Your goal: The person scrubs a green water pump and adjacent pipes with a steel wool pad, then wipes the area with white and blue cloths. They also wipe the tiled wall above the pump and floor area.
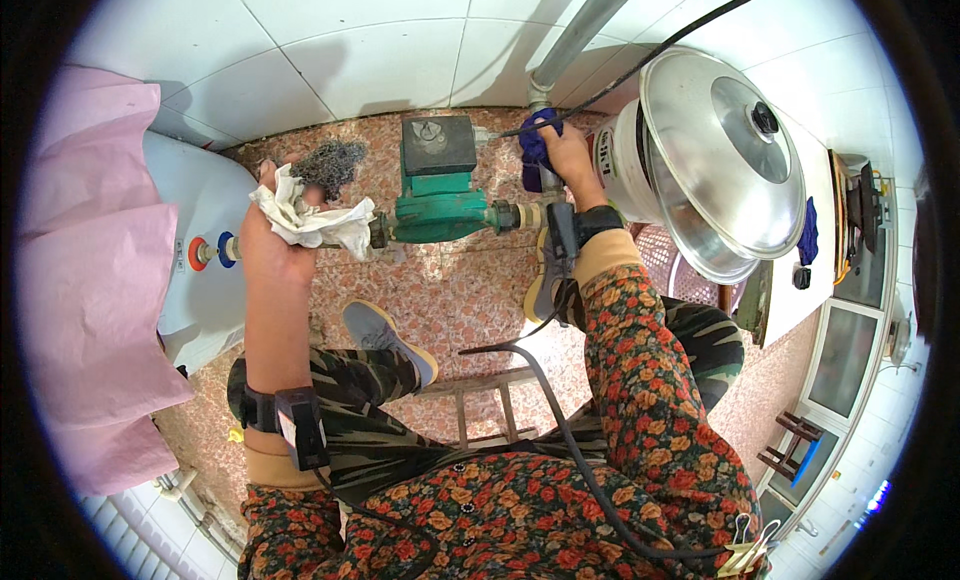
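A green pump (pixel 440 214) with a dark box (pixel 440 145) on top sits in a horizontal pipe run before me. My left hand (pixel 292 190) holds a crumpled white cloth (pixel 300 218) against the pipe left of the pump; its fingers are partly hidden by the cloth. Beyond the cloth lies a dark, mesh-like patch (pixel 334 164), blurred in detail. To the pump's right, my right hand (pixel 571 156) grips a dark purple cloth (pixel 534 149) around the upright pipe, near the foot of the grey pipe (pixel 581 36).
A light blue tank (pixel 206 280) under pink sheeting (pixel 105 280) stands at left. At right, a metal pan with a domed lid (pixel 712 152) rests on a white bucket (pixel 622 164). A black cable (pixel 652 55) crosses above my right hand. A wooden stool (pixel 480 389) is below.
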Demonstrator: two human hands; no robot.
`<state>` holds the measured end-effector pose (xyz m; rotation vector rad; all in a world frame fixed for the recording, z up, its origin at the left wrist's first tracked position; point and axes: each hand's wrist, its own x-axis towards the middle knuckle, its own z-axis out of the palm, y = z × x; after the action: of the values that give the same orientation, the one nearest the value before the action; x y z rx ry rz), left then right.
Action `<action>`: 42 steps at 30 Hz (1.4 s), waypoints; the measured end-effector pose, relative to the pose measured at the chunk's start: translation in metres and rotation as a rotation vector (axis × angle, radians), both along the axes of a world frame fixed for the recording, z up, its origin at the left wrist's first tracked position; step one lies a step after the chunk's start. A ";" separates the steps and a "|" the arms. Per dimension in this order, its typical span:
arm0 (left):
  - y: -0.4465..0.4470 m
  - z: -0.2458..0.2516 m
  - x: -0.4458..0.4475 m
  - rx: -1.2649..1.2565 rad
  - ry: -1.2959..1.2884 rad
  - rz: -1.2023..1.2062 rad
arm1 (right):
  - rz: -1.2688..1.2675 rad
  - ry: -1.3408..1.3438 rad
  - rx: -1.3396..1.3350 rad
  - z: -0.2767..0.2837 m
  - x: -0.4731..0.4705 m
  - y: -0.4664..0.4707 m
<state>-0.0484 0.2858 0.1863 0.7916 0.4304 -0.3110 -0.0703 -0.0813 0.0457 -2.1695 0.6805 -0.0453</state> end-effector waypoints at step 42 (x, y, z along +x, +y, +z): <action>-0.005 -0.003 -0.001 -0.036 -0.008 -0.017 | -0.014 0.093 -0.266 0.010 -0.011 0.019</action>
<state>-0.0490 0.2808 0.1829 0.7613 0.4093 -0.3303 -0.0811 -0.0627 0.0555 -2.4339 0.7797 -0.0455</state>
